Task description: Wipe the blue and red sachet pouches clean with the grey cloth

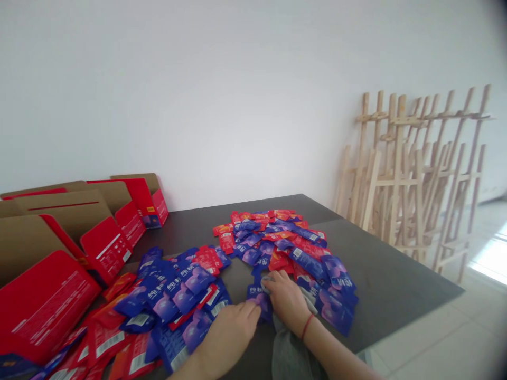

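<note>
Near the front middle of the dark table, my left hand (233, 333) has its fingers closed at the lower left edge of a blue packet (258, 296). My right hand (288, 299), with a red string at the wrist, has its fingers bent round a grey cloth (287, 343) beside that packet's right side. The cloth hangs down toward the table's front. Blue and red packets (174, 290) lie heaped left of my hands. A second heap of blue and red packets (277, 243) spreads behind and to the right.
Open red cardboard boxes (43, 301) with brown insides stand in a row along the left. The table's right edge (380, 240) slants toward the front right. Wooden easels (396, 179) lean by the white wall at the right, beyond the table.
</note>
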A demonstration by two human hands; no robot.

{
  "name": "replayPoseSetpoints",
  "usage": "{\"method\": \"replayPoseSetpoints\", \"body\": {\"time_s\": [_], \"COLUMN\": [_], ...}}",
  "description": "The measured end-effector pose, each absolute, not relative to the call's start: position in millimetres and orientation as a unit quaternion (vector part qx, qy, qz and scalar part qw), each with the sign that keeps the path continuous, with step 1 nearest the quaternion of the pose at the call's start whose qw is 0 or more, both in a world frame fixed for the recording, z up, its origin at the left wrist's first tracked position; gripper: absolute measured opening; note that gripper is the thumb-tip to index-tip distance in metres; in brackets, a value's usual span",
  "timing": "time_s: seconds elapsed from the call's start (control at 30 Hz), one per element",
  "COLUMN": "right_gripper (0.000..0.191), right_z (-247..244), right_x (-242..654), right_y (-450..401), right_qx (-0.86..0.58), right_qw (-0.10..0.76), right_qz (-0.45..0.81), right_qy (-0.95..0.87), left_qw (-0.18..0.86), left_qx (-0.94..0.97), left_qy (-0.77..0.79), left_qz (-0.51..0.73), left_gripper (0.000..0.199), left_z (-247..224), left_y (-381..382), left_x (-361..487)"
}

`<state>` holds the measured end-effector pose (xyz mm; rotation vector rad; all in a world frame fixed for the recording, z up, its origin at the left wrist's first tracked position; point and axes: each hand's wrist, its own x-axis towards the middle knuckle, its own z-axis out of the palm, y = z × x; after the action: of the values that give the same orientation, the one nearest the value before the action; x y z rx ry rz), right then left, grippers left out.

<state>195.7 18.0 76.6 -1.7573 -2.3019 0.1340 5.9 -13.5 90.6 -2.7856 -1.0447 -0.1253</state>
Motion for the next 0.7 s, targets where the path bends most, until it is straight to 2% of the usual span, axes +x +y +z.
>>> {"method": "replayPoseSetpoints", "body": {"time_s": [0.17, 0.27, 0.43, 0.57, 0.7], "right_gripper": [0.048, 0.048, 0.050, 0.050, 0.051], "right_z": [62.7, 60.0, 58.1, 55.0, 54.4], "right_x": [201.6, 200.0, 199.1, 199.1, 198.7], "right_y": [9.1, 7.4, 8.6, 9.9, 10.2], "right_qx": [-0.580, -0.574, -0.564, -0.565, -0.565], "right_qw": [0.170, 0.172, 0.186, 0.199, 0.210], "right_qz": [0.069, 0.074, 0.081, 0.087, 0.097], "right_qy": [-0.793, -0.797, -0.801, -0.796, -0.792], "left_qw": [0.177, 0.211, 0.187, 0.166, 0.178], "left_qx": [-0.874, -0.830, -0.798, -0.810, -0.816], "left_qy": [-0.432, -0.509, -0.571, -0.562, -0.550], "left_qz": [-0.138, -0.085, 0.035, 0.023, -0.016], "left_gripper": [0.036, 0.038, 0.044, 0.030, 0.031], "left_z": [137.9, 156.4, 148.4, 147.2, 161.8], "left_y": [5.8, 15.2, 13.1, 14.6, 42.1], "left_x": [-57.0, -93.1, -114.8, -110.3, -79.7]}}
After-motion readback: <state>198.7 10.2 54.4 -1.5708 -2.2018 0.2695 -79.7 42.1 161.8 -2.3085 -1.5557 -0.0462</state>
